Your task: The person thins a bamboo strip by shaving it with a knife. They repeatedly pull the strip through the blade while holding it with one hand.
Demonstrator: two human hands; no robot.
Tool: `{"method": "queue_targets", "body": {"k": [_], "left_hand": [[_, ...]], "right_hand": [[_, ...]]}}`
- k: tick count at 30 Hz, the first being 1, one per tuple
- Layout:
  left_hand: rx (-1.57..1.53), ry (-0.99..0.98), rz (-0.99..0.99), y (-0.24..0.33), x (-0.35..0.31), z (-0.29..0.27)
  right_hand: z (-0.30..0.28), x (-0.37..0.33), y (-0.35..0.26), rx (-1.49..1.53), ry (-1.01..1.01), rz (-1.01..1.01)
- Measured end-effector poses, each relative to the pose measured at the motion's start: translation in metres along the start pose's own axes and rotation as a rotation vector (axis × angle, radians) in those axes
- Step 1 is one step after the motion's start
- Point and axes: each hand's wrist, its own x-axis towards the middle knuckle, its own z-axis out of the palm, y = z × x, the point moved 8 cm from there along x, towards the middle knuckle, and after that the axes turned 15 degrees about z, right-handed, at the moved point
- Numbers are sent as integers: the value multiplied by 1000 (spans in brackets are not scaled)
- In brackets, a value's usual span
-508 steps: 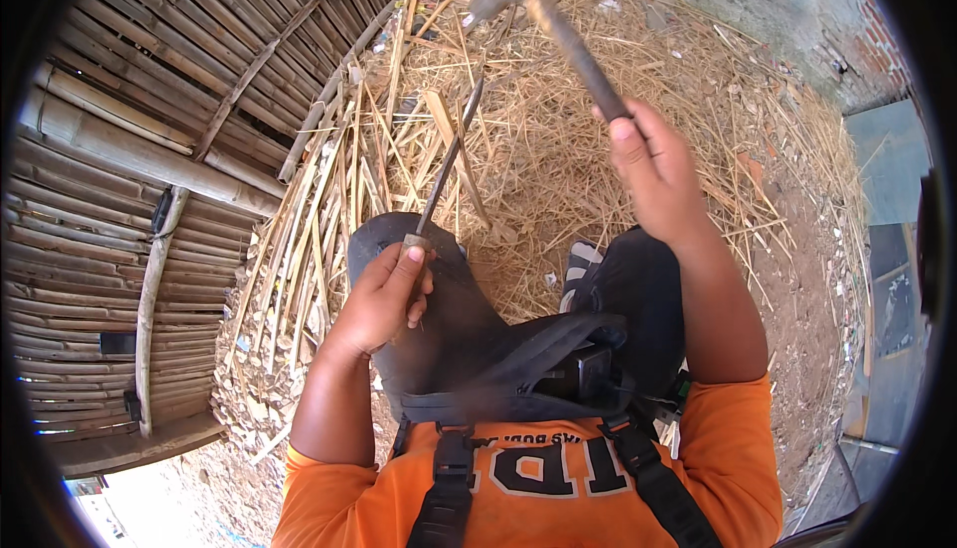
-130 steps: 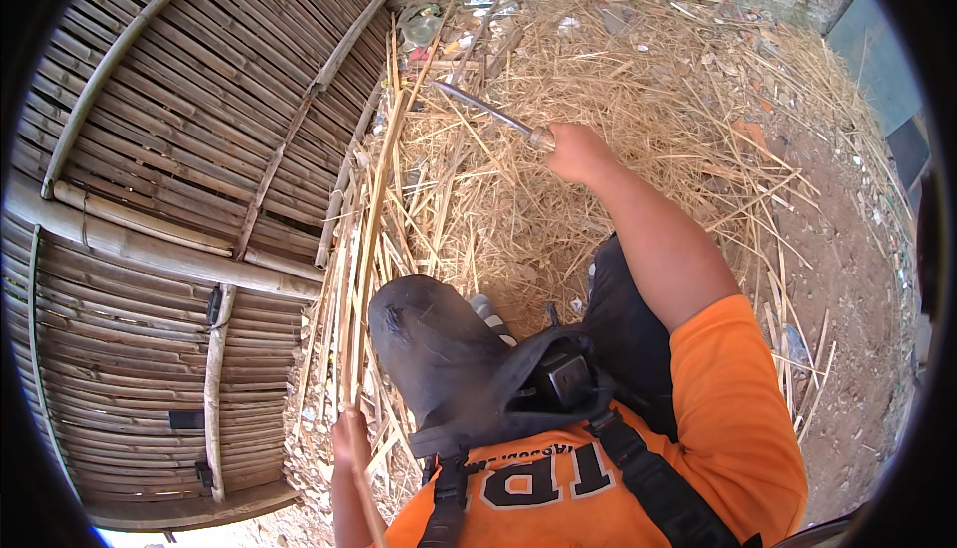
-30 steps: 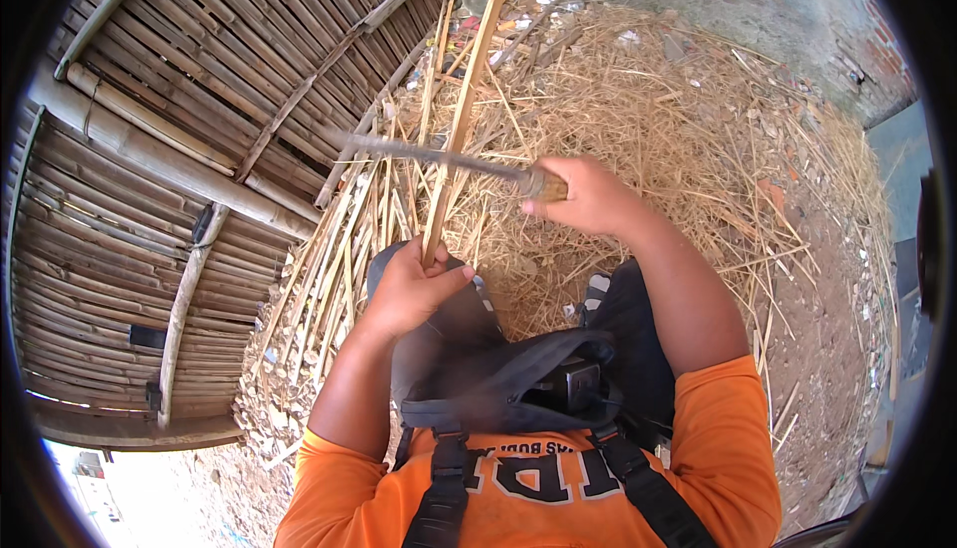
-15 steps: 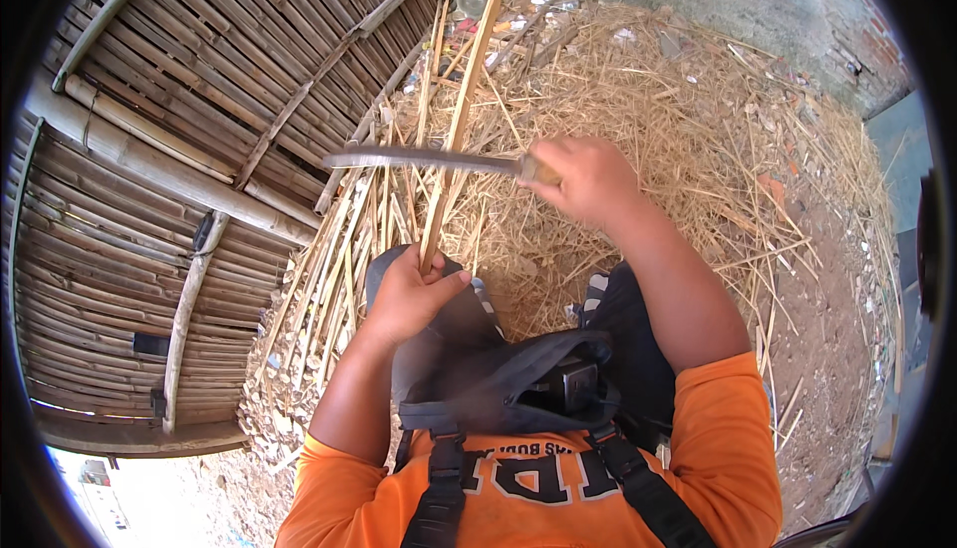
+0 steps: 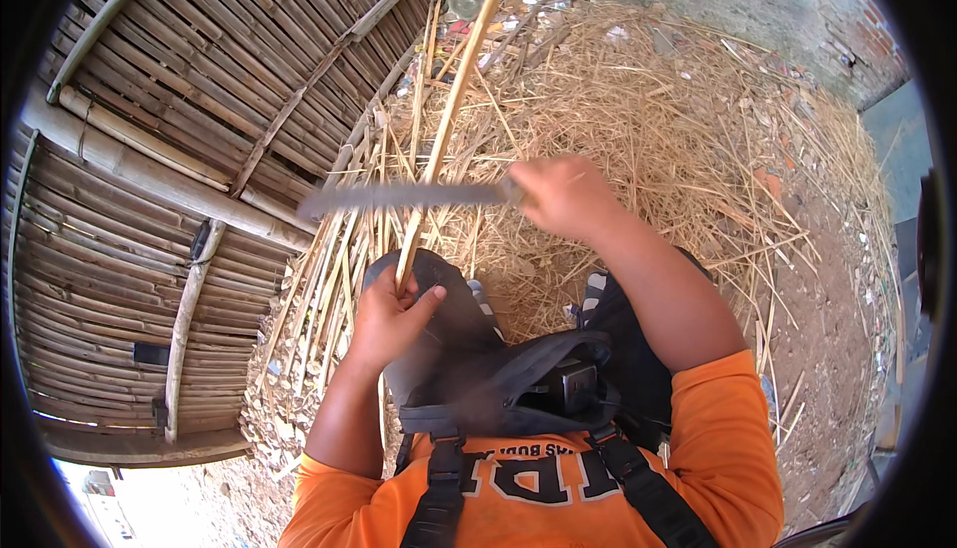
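The left forearm [image 5: 344, 409] runs from the near left toward the far side, leaning slightly right, its wrist almost straight. The left hand [image 5: 384, 324] is at the left knee [image 5: 429, 274], fingers curled in a closed grip, thumb [image 5: 431, 299] extended to the right. The right arm is bent at the elbow, its forearm [image 5: 663, 289] slanting far and left. The right hand [image 5: 563, 194], farther out than the left, is clenched in a fist, its back upward.

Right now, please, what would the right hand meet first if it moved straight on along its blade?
Probably the pale strip held in the left hand, which the blade crosses in this view, though depth is unclear.
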Motion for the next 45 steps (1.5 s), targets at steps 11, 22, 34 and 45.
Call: {"method": "queue_targets", "body": {"k": [11,22,34,45], "left_hand": [[26,-21,15,-25,-23,-11],[-130,-121,-27,-29,-35,-2],[111,-53,115,-20,-36,-6],[60,92,73,-69,-91,-18]], "right_hand": [[2,13,76,109,-63,365],[2,16,48,116,-62,277],[12,1,-2,2,-52,-31],[8,-6,-13,-46,-97,-83]]}}
